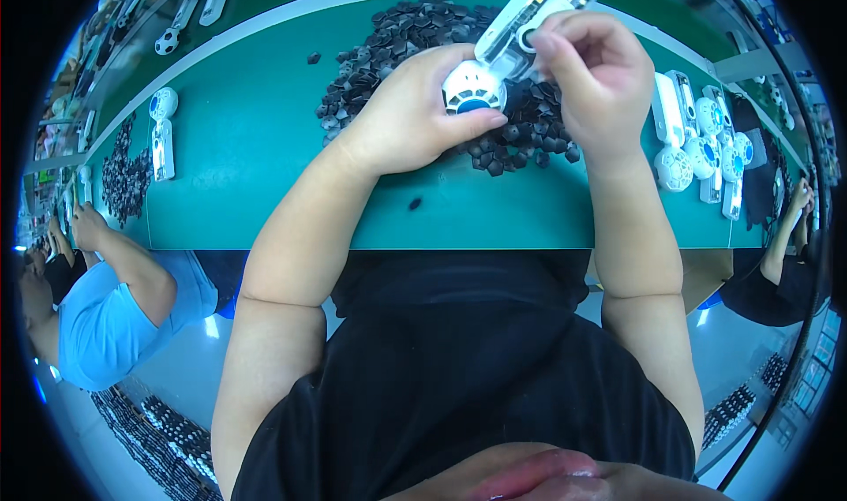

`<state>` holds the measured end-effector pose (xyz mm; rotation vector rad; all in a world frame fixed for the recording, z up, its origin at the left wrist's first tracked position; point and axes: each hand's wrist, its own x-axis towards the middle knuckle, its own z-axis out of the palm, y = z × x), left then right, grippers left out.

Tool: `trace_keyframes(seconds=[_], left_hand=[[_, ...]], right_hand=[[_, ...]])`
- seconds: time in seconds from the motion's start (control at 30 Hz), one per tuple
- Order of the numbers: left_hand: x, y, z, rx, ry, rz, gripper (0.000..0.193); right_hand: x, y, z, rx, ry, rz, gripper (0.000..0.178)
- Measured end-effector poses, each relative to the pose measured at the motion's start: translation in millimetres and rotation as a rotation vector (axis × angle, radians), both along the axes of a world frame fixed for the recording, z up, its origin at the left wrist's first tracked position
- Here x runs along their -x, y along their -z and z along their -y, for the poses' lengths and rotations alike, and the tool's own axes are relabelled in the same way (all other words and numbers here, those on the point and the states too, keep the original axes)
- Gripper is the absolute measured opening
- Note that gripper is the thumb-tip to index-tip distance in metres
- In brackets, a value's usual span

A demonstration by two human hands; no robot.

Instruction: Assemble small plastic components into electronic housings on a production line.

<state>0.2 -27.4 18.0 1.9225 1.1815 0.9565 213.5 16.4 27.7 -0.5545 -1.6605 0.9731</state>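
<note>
left hand [415, 113] palm down, clenched around round head of white toy [481, 86] | right hand [591, 78] pinching its handle end, wrist bent | toy above pile of dark pieces [397, 38] on green table [256, 148]

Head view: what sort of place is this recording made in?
Most likely a factory assembly line. A long green workbench holds a heap of small dark parts; finished white ball-headed units lie in a row, and another worker in a blue shirt sits alongside.

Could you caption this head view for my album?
Two bare hands, left hand and right hand, hold a white ball-headed plastic gadget above black pieces.
</note>
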Motion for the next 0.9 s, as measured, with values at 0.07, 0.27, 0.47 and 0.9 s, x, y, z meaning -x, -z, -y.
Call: trace_keyframes(seconds=[0.07, 0.27, 0.47, 0.9], left_hand=[[2, 1, 0, -0.009, 0.04, -0.018, 0.043], [25, 29, -26, 0.098, -0.14, 0.446, 0.043], [27, 27, -33, 0.071, -0.263, 0.659, 0.038], [20, 21, -22, 0.202, -0.048, 0.806, 0.045]], right_hand=[[-4, 2, -9, 0.091, 0.034, -0.013, 0.01], [-8, -7, -7, -0.062, -0.004, 0.556, 0.01], [4, 13, -3, -0.39, -0.169, 0.882, 0.013], [-4, -7, 5, -0.969, 0.169, 0.482, 0.022]])
